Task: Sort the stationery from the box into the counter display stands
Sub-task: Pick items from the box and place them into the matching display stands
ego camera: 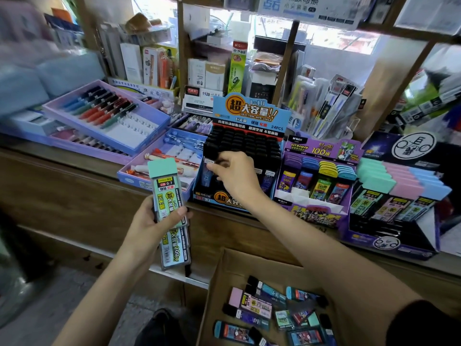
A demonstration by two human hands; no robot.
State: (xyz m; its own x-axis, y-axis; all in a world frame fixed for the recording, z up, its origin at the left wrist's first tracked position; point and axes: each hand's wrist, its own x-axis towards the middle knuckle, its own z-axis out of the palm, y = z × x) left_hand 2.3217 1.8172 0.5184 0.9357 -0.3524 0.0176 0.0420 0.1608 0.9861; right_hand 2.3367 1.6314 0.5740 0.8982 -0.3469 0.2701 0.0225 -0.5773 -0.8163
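Observation:
My left hand (pixel 152 222) grips a green-capped lead-refill case (pixel 165 188), with at least one black-capped case (pixel 175 248) stacked beneath it, in front of the counter. My right hand (pixel 234 174) reaches into the blue display stand (pixel 247 113) of black-capped cases and pinches a black-capped case (pixel 208 168) at its front left slot. The cardboard box (pixel 224 275) sits below at the bottom right, holding several loose lead cases (pixel 252 304) in mixed colours.
A purple stand (pixel 321 176) with purple, blue, yellow and cyan cases sits to the right. Further right is a stand with mint, pink and blue cases (pixel 401 181). Purple pen trays (pixel 104 113) lie on the wooden counter (pixel 74 186) to the left. Shelves of boxed goods rise behind.

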